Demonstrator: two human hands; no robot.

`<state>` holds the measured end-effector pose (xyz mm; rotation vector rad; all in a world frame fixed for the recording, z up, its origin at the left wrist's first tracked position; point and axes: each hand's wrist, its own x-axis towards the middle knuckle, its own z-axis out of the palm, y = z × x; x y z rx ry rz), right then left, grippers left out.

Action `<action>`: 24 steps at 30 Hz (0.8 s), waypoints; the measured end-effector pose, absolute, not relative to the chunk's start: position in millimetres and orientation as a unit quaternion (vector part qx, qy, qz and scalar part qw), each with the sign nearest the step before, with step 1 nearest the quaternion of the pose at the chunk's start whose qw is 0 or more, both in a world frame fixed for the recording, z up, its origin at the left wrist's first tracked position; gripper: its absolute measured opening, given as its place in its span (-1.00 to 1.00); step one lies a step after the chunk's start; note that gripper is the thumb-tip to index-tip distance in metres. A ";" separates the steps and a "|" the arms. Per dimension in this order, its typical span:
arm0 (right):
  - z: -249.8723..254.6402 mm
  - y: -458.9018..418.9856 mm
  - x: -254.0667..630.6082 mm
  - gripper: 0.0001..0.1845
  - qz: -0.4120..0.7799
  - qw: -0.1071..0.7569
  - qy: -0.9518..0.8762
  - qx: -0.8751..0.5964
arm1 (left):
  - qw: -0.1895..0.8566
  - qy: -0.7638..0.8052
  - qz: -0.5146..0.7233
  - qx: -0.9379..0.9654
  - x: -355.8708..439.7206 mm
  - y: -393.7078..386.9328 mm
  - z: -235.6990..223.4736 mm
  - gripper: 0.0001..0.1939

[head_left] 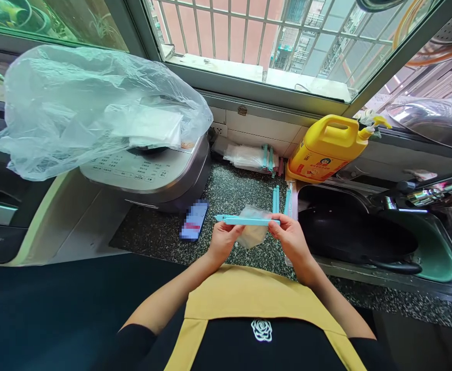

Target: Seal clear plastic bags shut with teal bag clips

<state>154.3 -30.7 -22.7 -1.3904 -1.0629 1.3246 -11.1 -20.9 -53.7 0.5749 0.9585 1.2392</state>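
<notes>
A light blue bag sealing clip (249,220) lies level across the top of a small clear plastic bag (253,237) with pale contents. My left hand (226,238) pinches the clip's left part with thumb and fingers. At the other end, my right hand (288,234) grips the clip between thumb and fingers. The bag hangs below the clip between both hands, over the speckled counter (233,188). Just beyond my right hand lie more blue clips (275,199). Whether the clip is fully closed on the bag cannot be seen.
A phone (194,220) rests left of my hands, before a rice cooker (144,170) under a large plastic bag (94,103). Clipped bags (249,156) lie against the wall. A yellow jug (326,149) stands by the sink (438,252), which holds a black wok (353,232).
</notes>
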 end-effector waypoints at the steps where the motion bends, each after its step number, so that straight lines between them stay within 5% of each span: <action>1: -22.5 -30.9 154.4 -0.63 0.533 0.456 -0.436 -0.564 | 0.674 0.422 0.550 0.254 -10.9 -20.7 -52.8 -0.68; 24: -27.4 -39.0 152.3 -0.68 0.502 0.514 -0.416 -0.558 | 0.689 0.397 0.545 0.265 -7.9 -20.2 -32.2 -0.68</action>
